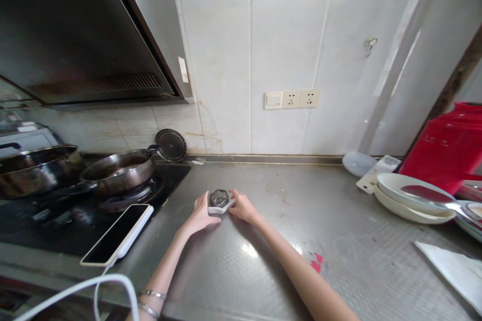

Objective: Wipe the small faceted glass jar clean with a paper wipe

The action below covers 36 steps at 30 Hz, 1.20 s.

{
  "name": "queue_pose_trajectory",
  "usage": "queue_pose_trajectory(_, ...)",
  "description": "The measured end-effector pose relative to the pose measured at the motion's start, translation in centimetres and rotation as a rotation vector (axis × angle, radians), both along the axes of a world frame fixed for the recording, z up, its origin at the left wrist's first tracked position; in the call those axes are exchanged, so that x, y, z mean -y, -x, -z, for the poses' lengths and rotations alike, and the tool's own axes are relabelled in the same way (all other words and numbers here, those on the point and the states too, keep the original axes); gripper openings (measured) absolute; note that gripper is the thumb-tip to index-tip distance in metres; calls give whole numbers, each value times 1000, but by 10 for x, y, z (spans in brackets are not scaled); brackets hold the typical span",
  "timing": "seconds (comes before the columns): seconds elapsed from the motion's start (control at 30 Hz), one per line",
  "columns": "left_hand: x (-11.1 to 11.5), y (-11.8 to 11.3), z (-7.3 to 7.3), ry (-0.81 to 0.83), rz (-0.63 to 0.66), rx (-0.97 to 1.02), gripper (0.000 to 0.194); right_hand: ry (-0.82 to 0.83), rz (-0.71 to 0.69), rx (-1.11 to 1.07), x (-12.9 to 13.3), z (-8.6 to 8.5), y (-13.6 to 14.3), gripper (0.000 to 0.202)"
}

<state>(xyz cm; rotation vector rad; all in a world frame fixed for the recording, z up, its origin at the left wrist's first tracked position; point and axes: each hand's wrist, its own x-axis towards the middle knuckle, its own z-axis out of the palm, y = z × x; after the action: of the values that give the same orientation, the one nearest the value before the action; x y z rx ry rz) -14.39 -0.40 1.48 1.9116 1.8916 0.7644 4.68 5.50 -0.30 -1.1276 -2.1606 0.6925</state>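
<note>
A small octagonal object point(219, 197) with a dark metallic, patterned top and a pale grey base is low over or on the steel counter point(263, 256); whether it touches the counter I cannot tell. My left hand point(201, 214) grips its left side, fingers behind and thumb in front. On its right edge my right hand point(243, 206) closes with the fingertips. Both forearms reach in from the bottom of the view, and bracelets circle the left wrist.
At left, a pan point(120, 173) and a pot point(37, 170) stand on the black stove point(68, 225), beside a phone point(116, 235) with a white cable. Stacked plates point(410, 200), a red container point(444, 145) and a white sheet point(455, 271) lie right.
</note>
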Motion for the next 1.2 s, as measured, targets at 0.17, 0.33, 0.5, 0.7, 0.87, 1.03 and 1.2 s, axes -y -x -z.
queue_pose_trajectory(0.17,-14,4,11,31,13,172,113,-4,-107,22,-12,-1,3,99)
queue_pose_trajectory(0.33,-29,10,13,68,116,420,93,3,-198,43,-30,-3,7,96)
queue_pose_trajectory(0.5,-31,13,6,78,237,449,70,37,-210,73,-41,-2,9,95)
queue_pose_trajectory(0.7,-33,19,3,80,302,416,66,28,-232,68,-44,-3,10,83)
queue_pose_trajectory(0.87,-36,21,10,34,269,358,66,0,-243,24,-42,-2,10,79)
queue_pose_trajectory(1.03,-34,15,6,18,279,351,63,-39,-212,-10,-35,-5,6,80)
queue_pose_trajectory(1.2,-35,-4,-9,15,311,358,68,-73,-176,-47,-24,-22,-18,78)
